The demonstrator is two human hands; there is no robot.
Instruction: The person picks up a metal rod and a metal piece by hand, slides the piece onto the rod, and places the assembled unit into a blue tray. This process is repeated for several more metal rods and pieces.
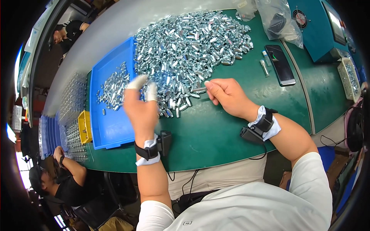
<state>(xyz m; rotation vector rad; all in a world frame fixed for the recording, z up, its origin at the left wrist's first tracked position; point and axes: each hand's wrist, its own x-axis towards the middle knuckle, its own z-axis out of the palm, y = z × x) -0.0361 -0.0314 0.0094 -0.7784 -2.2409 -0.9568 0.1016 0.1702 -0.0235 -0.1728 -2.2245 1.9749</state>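
A large heap of shiny hexagonal metal sleeves [189, 46] lies on the green tabletop. My right hand [233, 98] is closed at the heap's near right edge, pinching a slim metal rod [199, 89] between thumb and fingers. The rod points left toward the heap. My left hand [140, 107] hovers by the right wall of a blue tray [119, 133], its fingers apart and slightly blurred. White covers sit on two of its fingertips, and I see nothing held there. A smaller pile of metal sleeves [115, 88] lies in the tray.
On the right are a phone [280, 65], two small tubes [264, 68], a clear plastic bag [275, 23], a teal machine [316, 30] and a basket of parts [348, 79]. A yellow bin [84, 127] stands left of the tray. Two other people are at the left.
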